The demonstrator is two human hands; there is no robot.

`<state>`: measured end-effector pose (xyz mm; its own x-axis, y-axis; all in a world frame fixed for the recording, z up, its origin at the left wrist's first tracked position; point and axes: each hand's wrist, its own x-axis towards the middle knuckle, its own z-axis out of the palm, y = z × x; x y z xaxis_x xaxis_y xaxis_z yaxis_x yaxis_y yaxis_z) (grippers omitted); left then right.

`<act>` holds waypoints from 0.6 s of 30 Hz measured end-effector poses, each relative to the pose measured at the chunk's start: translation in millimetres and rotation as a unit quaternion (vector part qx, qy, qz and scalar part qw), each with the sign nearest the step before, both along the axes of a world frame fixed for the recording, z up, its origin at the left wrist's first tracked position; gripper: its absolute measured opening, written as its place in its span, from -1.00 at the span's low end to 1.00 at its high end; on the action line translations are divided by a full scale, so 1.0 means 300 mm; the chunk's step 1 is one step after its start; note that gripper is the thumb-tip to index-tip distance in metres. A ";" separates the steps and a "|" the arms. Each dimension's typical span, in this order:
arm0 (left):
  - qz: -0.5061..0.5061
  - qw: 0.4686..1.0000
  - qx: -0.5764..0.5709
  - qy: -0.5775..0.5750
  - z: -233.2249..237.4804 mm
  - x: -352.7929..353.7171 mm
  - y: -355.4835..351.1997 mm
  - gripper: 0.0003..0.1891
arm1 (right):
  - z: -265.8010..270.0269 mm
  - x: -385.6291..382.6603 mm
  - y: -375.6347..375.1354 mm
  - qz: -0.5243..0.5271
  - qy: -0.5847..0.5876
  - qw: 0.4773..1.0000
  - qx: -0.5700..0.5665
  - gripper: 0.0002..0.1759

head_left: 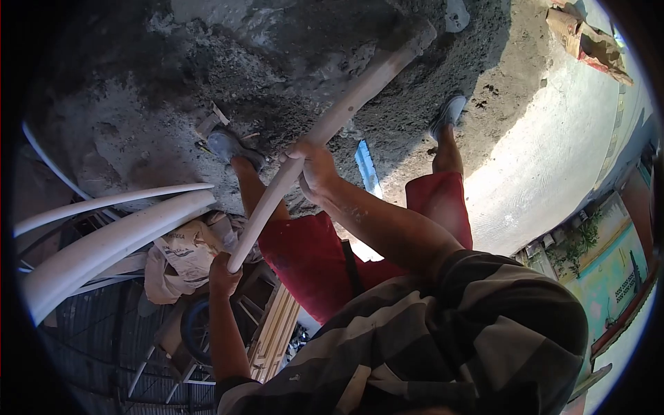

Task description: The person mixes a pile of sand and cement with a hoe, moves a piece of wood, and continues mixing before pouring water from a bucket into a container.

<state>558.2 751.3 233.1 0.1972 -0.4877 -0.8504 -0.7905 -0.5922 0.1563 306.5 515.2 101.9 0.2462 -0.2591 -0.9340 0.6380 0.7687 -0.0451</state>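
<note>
Head view, looking down along the body. The long wooden handle (pixel 332 121) runs from lower left of centre to the top of the frame, where its far end meets the grey mound (pixel 277 76) of sand-and-cement mix. I cannot tell the shape of the tool head there. My left hand (pixel 223 273) is wrapped around the near end of the handle, and my right hand (pixel 315 166) is clenched around its middle, so both hands grip the same shaft. I judge the working of the mound to be under way and unfinished: dark, damp-looking patches lie in the upper centre, paler dry-looking material lies at upper left, and the heap is uneven. Counts: one handle; two hands on it; two shoes (pixel 232 145) planted at the mound's edge, one left of centre and one upper right; one blue strip (pixel 366 169) on the ground between the legs; one printed sack (pixel 181 254) at lower left; white pipes (pixel 117 238) curving in from the left, two plainly and a thinner third above them.
</note>
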 end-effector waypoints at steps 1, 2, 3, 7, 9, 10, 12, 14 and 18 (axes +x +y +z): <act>-0.009 0.999 -0.019 0.024 -0.032 -0.024 -0.005 -0.72 | 0.016 -0.061 -0.035 0.002 0.003 0.999 -0.036 -0.80; 0.007 0.995 -0.052 0.079 -0.054 -0.084 -0.055 -0.72 | 0.017 -0.135 -0.076 -0.014 0.016 0.998 -0.060 -0.80; 0.026 0.994 0.006 0.102 -0.046 -0.177 -0.163 -0.72 | 0.012 -0.218 -0.124 -0.028 0.026 0.996 -0.083 -0.81; -0.034 0.968 0.041 0.244 -0.114 -0.544 -0.493 -0.65 | -0.050 -0.577 -0.425 -0.073 0.141 0.983 -0.097 -0.94; -0.031 0.977 -0.001 0.212 -0.200 -0.708 -0.591 -0.67 | -0.148 -0.716 -0.580 -0.069 0.176 0.975 -0.117 -0.94; -0.042 0.976 -0.007 0.215 -0.222 -0.750 -0.655 -0.67 | -0.211 -0.745 -0.647 -0.080 0.179 0.973 -0.123 -0.94; -0.011 0.981 0.002 0.194 -0.242 -0.817 -0.733 -0.66 | -0.331 -0.788 -0.703 -0.016 0.216 0.971 -0.104 -0.93; -0.006 0.983 0.003 0.183 -0.252 -0.831 -0.673 -0.65 | -0.420 -0.722 -0.642 0.027 0.219 0.974 -0.057 -0.93; 0.025 0.992 0.018 0.119 -0.265 -0.797 -0.371 -0.66 | -0.463 -0.589 -0.395 0.038 0.165 0.985 -0.033 -0.90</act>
<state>319.1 640.1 153.5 0.0107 -0.4509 -0.8925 -0.7034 -0.6377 0.3138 129.9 396.6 -37.1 -0.0463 -0.3138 -0.9484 0.5208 0.8026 -0.2910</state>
